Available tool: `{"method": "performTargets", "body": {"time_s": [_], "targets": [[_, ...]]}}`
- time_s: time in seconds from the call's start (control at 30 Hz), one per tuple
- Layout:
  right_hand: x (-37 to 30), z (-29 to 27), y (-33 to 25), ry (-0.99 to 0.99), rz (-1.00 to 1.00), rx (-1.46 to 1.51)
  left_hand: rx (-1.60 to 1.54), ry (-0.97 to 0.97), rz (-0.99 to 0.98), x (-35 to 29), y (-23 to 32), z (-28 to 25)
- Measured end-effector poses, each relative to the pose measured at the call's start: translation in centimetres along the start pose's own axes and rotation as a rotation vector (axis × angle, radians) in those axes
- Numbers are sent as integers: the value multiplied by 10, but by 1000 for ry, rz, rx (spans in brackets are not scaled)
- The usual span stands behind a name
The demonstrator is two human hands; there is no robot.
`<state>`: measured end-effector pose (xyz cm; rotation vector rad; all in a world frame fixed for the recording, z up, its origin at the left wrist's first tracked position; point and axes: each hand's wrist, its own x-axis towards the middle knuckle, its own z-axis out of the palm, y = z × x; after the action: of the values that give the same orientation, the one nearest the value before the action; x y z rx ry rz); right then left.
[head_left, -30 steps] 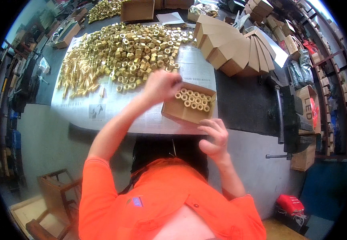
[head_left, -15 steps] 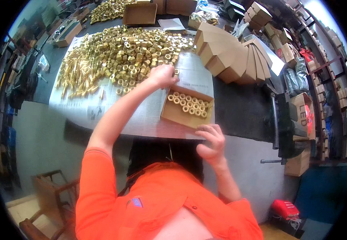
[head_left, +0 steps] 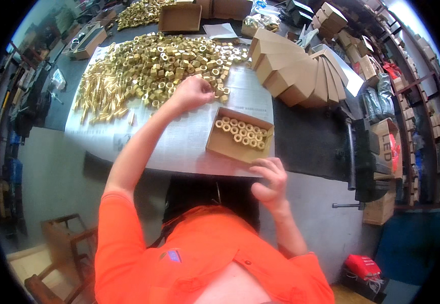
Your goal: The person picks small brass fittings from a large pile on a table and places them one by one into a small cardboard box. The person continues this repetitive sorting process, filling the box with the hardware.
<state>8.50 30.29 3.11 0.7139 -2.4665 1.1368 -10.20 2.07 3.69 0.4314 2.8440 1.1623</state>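
Observation:
My left hand [head_left: 194, 93] is at the near edge of a big heap of brass hex nuts [head_left: 164, 63], its fingers curled together in a pinch. Whatever lies between those fingertips is hidden. Nearer me stands a shallow open cardboard box [head_left: 219, 145], with rows of brass nuts [head_left: 241, 133] lying flat along its far side. By the box's near right corner is my right hand [head_left: 272, 181], thumb apart from its bent fingers. Its fingertips lie at the corner; I cannot tell whether they touch it. Slim pointed brass pieces [head_left: 98, 96] adjoin the heap on the left.
Printed paper sheeting [head_left: 174, 144] covers the dark bench [head_left: 308, 139] under the nuts. A fanned row of cardboard boxes [head_left: 293, 76] stands at the right. Farther back are an empty carton [head_left: 180, 19] and another brass pile [head_left: 141, 14]. A vise [head_left: 369, 169] sits at the right edge.
My left hand has shifted left along the heap's near edge, away from the box, with its fingers still curled. My right hand stays by the box corner. The view has moved slightly.

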Motion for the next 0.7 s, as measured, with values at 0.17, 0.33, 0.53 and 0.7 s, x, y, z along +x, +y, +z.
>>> {"method": "performTargets", "body": {"time_s": [0.17,0.33,0.53,0.7], "targets": [[2,0,-2,3,1,-1,-268,-159,-220,-33,-4,-13],[0,-1,0,-13,6,0,-608,-80,-238,-52,10,-18],[1,0,-2,-11,1,-13,-43,160,-14,-71,-17,0],[3,-1,-2,-16,2,-15,512,221,184,-99,-32,28]]}}
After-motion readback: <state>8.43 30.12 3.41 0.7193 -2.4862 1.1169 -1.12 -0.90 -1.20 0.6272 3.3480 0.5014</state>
